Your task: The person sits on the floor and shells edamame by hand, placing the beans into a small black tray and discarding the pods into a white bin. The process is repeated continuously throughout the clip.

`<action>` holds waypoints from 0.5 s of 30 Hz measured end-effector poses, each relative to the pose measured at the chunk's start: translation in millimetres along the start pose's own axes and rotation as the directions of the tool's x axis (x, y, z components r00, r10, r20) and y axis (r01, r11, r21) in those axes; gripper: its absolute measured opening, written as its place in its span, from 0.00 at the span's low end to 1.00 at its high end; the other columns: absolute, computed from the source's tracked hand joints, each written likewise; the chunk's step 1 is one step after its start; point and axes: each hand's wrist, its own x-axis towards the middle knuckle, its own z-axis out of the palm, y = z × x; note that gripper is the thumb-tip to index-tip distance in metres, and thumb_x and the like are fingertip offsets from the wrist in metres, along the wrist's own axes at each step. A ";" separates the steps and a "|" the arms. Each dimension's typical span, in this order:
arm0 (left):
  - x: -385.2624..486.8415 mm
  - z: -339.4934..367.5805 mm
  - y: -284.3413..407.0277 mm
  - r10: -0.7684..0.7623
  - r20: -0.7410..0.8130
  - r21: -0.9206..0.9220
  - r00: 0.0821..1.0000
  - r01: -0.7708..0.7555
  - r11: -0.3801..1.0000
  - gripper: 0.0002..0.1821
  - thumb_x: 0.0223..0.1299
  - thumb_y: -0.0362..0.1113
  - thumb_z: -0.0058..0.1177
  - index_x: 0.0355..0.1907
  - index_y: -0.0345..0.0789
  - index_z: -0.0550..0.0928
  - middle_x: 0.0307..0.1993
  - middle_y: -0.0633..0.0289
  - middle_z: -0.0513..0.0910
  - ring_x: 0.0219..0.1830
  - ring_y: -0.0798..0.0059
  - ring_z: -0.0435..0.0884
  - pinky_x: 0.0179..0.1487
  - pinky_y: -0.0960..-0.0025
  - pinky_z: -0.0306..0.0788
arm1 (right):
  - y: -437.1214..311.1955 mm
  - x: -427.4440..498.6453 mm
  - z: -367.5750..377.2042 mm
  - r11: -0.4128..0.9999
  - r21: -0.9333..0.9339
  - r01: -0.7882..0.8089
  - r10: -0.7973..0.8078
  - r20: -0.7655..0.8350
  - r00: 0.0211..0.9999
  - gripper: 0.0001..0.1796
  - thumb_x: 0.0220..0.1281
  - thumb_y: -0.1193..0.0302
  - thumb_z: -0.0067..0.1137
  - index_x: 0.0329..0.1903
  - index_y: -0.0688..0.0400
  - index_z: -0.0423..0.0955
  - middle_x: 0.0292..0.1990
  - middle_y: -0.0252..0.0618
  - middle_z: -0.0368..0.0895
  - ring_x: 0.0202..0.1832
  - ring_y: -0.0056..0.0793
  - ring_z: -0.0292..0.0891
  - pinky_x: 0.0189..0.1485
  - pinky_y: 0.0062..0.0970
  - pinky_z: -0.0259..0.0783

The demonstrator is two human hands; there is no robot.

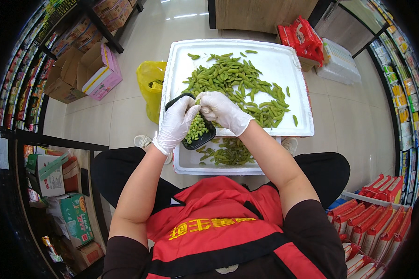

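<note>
My left hand, in a white glove, grips a small black plastic tray tilted over the near edge of a white foam lid. Shelled green soybeans lie in the tray. My right hand, also gloved, meets the left fingertips above the tray. A green edamame pod shows between the fingertips, mostly hidden by them. Beyond my hands, a loose heap of edamame pods spreads over the white foam lid.
Below the lid, a white foam box holds more pods. A yellow plastic bag stands to the left. Open cardboard boxes sit farther left. Red packages fill a rack at lower right. Stocked shelves line the right side.
</note>
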 end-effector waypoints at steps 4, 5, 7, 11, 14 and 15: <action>-2.9 5.9 -4.6 -0.214 0.025 -0.357 0.977 0.208 0.911 0.10 0.74 0.36 0.48 0.38 0.32 0.77 0.27 0.64 0.76 0.27 0.78 0.73 0.33 0.73 0.69 | 3.4 0.3 5.5 0.988 -0.123 0.098 -0.099 -0.001 0.995 0.03 0.61 0.75 0.51 0.32 0.59 0.73 0.20 0.27 0.68 0.16 0.14 0.57 0.18 0.17 0.50; -3.1 7.1 -2.5 -0.302 0.054 -0.489 0.952 0.289 0.823 0.10 0.75 0.37 0.46 0.38 0.33 0.77 0.28 0.66 0.76 0.28 0.79 0.73 0.34 0.74 0.70 | 3.7 0.0 6.1 0.981 -0.148 0.126 -0.127 -0.001 0.992 0.03 0.61 0.75 0.51 0.33 0.60 0.73 0.20 0.27 0.69 0.17 0.13 0.58 0.19 0.17 0.51; -0.5 6.4 -8.9 -0.333 0.136 -0.607 0.933 0.344 0.716 0.11 0.76 0.37 0.44 0.39 0.34 0.77 0.29 0.69 0.77 0.28 0.82 0.74 0.34 0.76 0.70 | 2.0 -1.3 7.7 0.966 -0.208 0.152 -0.156 -0.007 0.988 0.03 0.61 0.75 0.51 0.33 0.60 0.74 0.21 0.27 0.71 0.18 0.13 0.59 0.19 0.16 0.52; -1.3 7.1 -8.3 -0.423 0.230 -0.679 0.876 0.456 0.575 0.11 0.76 0.38 0.45 0.39 0.35 0.78 0.29 0.69 0.77 0.27 0.83 0.72 0.34 0.77 0.70 | 1.0 0.6 7.1 0.946 -0.306 0.111 -0.138 -0.068 0.988 0.04 0.60 0.74 0.53 0.30 0.59 0.75 0.21 0.28 0.71 0.18 0.13 0.60 0.20 0.17 0.53; -2.4 9.9 -9.9 -0.331 0.114 -0.419 0.937 0.347 0.839 0.11 0.76 0.40 0.45 0.40 0.36 0.78 0.29 0.69 0.77 0.28 0.83 0.73 0.35 0.77 0.70 | -1.9 -0.1 5.8 0.925 -0.379 0.000 -0.037 -0.092 0.995 0.05 0.58 0.73 0.54 0.27 0.58 0.75 0.19 0.27 0.70 0.18 0.14 0.60 0.20 0.18 0.54; -1.8 9.2 -11.3 -0.338 0.149 -0.457 0.929 0.367 0.810 0.11 0.76 0.40 0.46 0.40 0.36 0.78 0.30 0.68 0.77 0.28 0.82 0.74 0.36 0.77 0.71 | -2.7 -1.3 6.1 0.929 -0.371 0.002 -0.036 -0.086 0.996 0.06 0.58 0.72 0.54 0.27 0.58 0.75 0.18 0.27 0.70 0.18 0.14 0.60 0.20 0.18 0.54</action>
